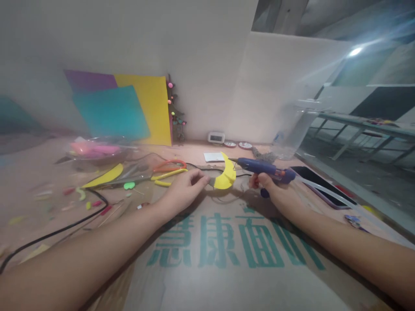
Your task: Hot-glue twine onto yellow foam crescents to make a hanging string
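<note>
A yellow crescent piece [227, 176] is held up near the middle of the view, its lower left end at the fingertips of my left hand [187, 186], which are pinched together. My right hand [266, 185] is wrapped round the handle of a blue glue gun [264, 166]. The gun's nozzle points left and is close to the upper right edge of the crescent; whether they touch is hard to tell. A clear glue stick [324, 190] runs out of the gun's back end. Scissors with orange [169, 164] and yellow handles lie beside my left hand.
Yellow, teal [110, 112] and purple sheets lean on the wall. A bagged pink material [94, 149] and colourful scraps lie left, with a black cable [55, 233]. At the back stand a small white clock [216, 137] and a clear container [293, 129]. A dark phone [320, 185] lies right.
</note>
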`<act>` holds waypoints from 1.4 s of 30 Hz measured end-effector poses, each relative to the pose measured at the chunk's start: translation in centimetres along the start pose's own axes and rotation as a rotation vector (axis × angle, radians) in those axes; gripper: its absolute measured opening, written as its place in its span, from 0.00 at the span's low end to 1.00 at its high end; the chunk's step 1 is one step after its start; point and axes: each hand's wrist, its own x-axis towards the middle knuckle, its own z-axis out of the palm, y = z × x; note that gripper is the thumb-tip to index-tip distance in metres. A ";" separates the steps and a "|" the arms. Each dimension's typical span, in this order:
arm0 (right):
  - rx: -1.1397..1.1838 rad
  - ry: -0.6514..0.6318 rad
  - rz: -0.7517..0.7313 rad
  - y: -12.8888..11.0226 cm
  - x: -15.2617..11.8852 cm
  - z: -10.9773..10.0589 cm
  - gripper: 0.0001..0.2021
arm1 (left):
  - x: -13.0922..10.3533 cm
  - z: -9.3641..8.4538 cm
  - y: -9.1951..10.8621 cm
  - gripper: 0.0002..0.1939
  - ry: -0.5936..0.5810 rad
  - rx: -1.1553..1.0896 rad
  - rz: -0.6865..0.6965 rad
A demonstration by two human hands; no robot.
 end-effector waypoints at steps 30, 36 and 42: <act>-0.016 -0.202 0.141 0.8 12.9 2.6 0.16 | 0.0 0.5 -0.1 0.14 -0.129 0.004 0.047; -0.075 -0.246 0.149 3.3 15.2 6.1 0.20 | 0.1 0.5 0.0 0.14 -0.124 0.013 0.052; -0.124 -0.261 0.053 3.8 15.1 5.6 0.23 | 0.0 0.5 0.0 0.14 -0.116 -0.033 0.030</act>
